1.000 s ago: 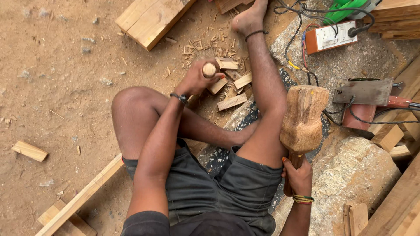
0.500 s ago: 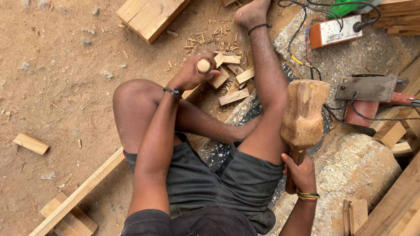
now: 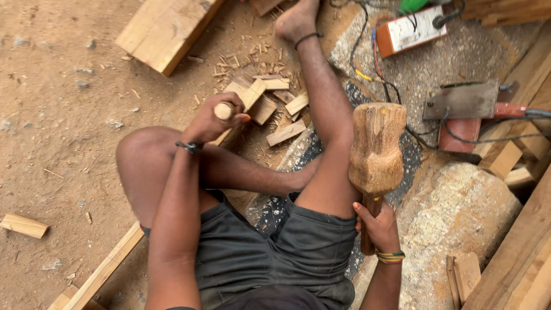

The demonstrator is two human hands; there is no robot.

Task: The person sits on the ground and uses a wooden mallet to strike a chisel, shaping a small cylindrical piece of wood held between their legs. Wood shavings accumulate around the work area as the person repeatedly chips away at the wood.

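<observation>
I sit on the ground with my legs bent in front of me. My left hand (image 3: pixel 211 121) is closed around the round wooden handle of a chisel (image 3: pixel 224 110), whose blade is hidden under my fist and knee. My right hand (image 3: pixel 376 225) grips the handle of a large, worn wooden mallet (image 3: pixel 376 146), raised upright beside my right leg. Several small cut wood blocks (image 3: pixel 270 106) and chips lie just beyond the chisel.
A thick plank (image 3: pixel 166 28) lies at the top left. An orange-and-white electrical box (image 3: pixel 410 30) with cables and a power planer (image 3: pixel 476 115) sit at the right. A big stone (image 3: pixel 459 218), stacked timber (image 3: pixel 516 252), a long strip (image 3: pixel 106 267) and a small offcut (image 3: pixel 23 225) surround me.
The mallet has stayed raised in my right hand, shifting slightly. My left hand keeps hold of the chisel handle near my knee. The view has shifted a little.
</observation>
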